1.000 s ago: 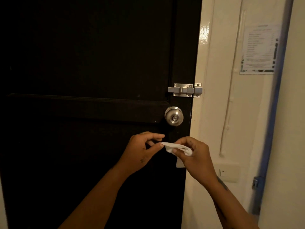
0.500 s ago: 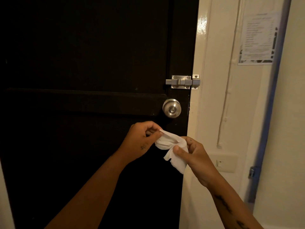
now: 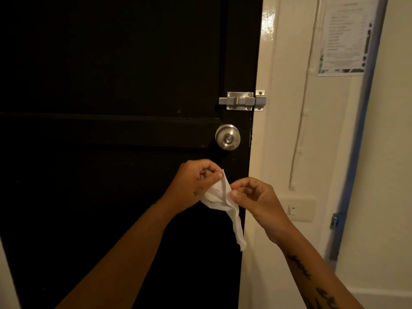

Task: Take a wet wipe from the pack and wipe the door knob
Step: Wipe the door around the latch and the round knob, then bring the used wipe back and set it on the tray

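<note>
A round silver door knob (image 3: 227,137) sits near the right edge of a black door (image 3: 111,85). Just below it both hands pinch a white wet wipe (image 3: 223,200). My left hand (image 3: 191,184) grips the wipe's upper left corner between thumb and forefinger. My right hand (image 3: 254,197) pinches its right edge. The wipe is partly unfolded, and a long tail of it hangs down past my right wrist. The hands are a little below the knob and do not touch it. No wipe pack is in view.
A steel slide bolt (image 3: 242,101) bridges the door and the cream frame (image 3: 263,63) above the knob. To the right are a white wall switch (image 3: 298,209), a thin wall cable (image 3: 301,130), a printed notice (image 3: 344,39) and a blue strip (image 3: 356,152).
The hands have drawn apart and opened out the bunched wipe, so a longer tail hangs down. The view has also shifted slightly.
</note>
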